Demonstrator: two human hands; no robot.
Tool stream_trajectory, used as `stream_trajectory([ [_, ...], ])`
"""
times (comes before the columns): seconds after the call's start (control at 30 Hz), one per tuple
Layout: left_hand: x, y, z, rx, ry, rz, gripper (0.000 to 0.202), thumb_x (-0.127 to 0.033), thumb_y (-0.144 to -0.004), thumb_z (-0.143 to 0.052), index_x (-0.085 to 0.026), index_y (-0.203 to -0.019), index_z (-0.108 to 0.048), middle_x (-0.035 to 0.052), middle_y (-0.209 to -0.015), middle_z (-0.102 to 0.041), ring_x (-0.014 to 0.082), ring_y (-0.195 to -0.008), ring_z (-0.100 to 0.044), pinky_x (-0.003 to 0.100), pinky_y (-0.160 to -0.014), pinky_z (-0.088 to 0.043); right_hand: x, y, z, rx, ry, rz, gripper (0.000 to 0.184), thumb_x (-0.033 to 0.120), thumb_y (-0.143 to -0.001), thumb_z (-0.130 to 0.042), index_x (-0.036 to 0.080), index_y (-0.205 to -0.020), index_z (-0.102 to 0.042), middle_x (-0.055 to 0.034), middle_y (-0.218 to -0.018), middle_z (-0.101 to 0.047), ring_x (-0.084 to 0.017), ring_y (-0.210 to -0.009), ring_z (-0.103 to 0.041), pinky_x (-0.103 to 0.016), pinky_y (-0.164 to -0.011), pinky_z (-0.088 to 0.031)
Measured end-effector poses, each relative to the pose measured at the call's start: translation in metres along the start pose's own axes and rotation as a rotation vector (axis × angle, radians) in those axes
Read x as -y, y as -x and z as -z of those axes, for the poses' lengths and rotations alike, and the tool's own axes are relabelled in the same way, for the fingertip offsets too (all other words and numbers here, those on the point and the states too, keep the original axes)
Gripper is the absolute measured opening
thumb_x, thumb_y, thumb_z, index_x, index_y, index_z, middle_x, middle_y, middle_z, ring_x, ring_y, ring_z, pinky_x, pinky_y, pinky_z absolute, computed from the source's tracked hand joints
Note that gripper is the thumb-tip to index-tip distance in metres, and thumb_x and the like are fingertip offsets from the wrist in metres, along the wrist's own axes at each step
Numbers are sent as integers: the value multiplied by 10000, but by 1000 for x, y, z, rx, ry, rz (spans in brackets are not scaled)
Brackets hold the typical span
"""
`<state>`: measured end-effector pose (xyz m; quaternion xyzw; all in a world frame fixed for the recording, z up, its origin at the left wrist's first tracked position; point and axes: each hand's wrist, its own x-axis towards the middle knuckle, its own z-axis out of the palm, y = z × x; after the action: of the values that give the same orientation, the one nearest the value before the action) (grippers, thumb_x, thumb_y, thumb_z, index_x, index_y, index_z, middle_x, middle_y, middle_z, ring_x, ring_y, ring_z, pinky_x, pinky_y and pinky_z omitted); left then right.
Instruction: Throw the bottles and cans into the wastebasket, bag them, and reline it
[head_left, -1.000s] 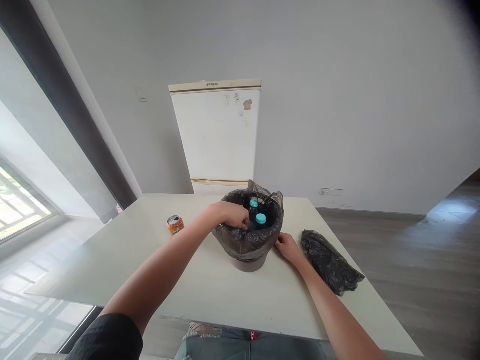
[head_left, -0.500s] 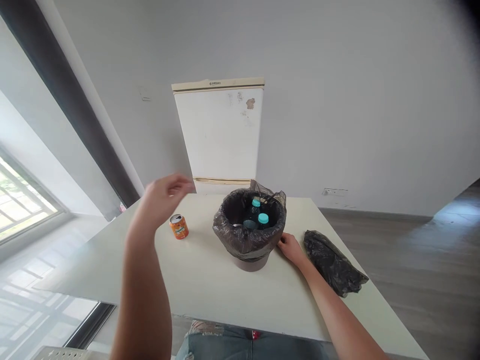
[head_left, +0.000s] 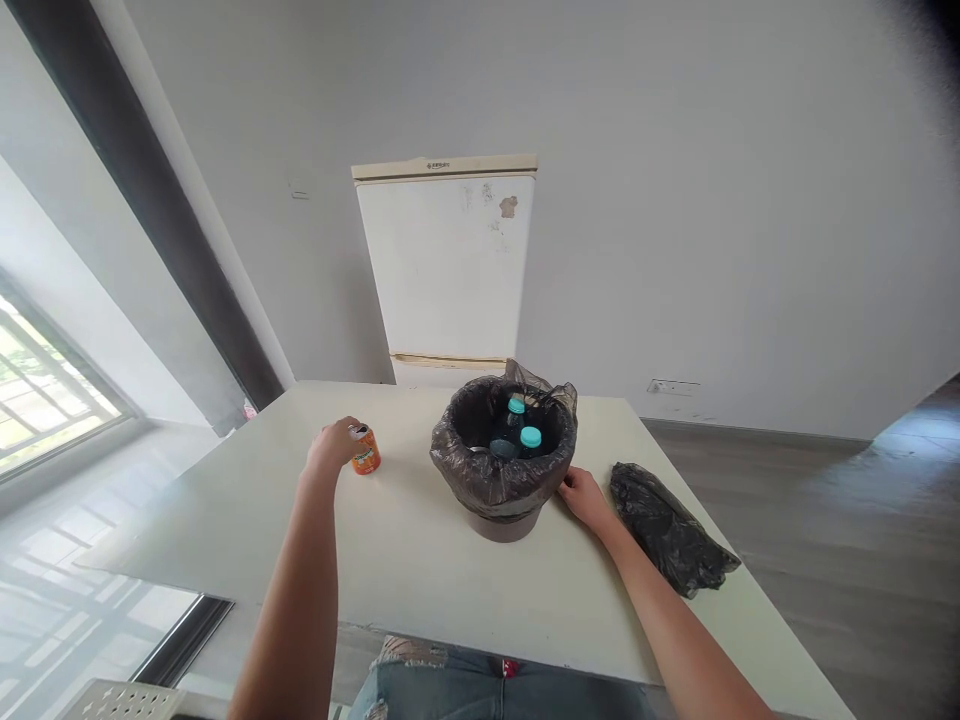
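Observation:
A small bin (head_left: pixel 504 522) lined with a dark plastic bag stands on the white table (head_left: pixel 420 560). Inside it are two bottles with teal caps (head_left: pixel 530 437). An orange drink can (head_left: pixel 365 451) stands upright left of the bin. My left hand (head_left: pixel 333 445) is at the can, fingers curled around its left side and top. My right hand (head_left: pixel 581 494) rests against the bin's right side, fingers touching the bag liner.
A crumpled dark plastic bag (head_left: pixel 667 526) lies on the table right of the bin. A white fridge (head_left: pixel 446 270) stands behind the table against the wall. A window (head_left: pixel 45 385) is at the left. My jeans show below the table's near edge.
My left hand left the inside of the bin, swung up and leftward, then came down onto the orange can. My right hand stayed at the bin.

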<state>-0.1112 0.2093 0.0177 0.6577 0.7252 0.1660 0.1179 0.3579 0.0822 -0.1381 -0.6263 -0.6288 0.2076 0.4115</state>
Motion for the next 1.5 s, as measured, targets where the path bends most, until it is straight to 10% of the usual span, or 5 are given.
stream_trajectory([
  [0.43,-8,6,6,6,57,4,446,-524,-751,-783,-234,-1039,-604,115,-1176,-746,305,-1082,-688,301,-700,-484,9,2,3,2,-18,-7,260,327,-808,-490,185,-740,-698,-43,-722,-709,-221,-722,-589,-300,-690,-464],
  [0.7,-99,93,103,-412,421,-253,605,-614,-799,-746,-284,-1298,-662,76,-1211,-741,295,-1107,-714,365,-837,-573,18,3,6,9,-14,-23,240,303,-785,-508,185,-749,-714,-47,-745,-733,-234,-746,-616,-305,-717,-492],
  [1.0,-195,124,105,-2,260,-667,396,-519,-810,-732,-254,-1103,-740,79,-1167,-729,280,-1050,-671,367,-839,-541,24,4,9,13,-15,-20,217,302,-782,-515,193,-715,-690,-36,-697,-704,-229,-730,-604,-301,-706,-482],
  [1.3,-215,104,76,374,-3,-739,366,-550,-713,-762,-230,-880,-705,43,-882,-733,235,-783,-668,319,-620,-412,23,3,9,18,-21,-23,203,303,-779,-512,200,-697,-666,-24,-663,-671,-218,-708,-578,-298,-686,-461],
  [1.5,-220,107,62,364,-204,-732,358,-479,-665,-793,-244,-914,-687,48,-952,-737,271,-839,-676,337,-687,-419,20,3,8,17,-22,-22,218,302,-785,-498,198,-699,-668,-21,-676,-670,-207,-700,-566,-295,-688,-454],
])
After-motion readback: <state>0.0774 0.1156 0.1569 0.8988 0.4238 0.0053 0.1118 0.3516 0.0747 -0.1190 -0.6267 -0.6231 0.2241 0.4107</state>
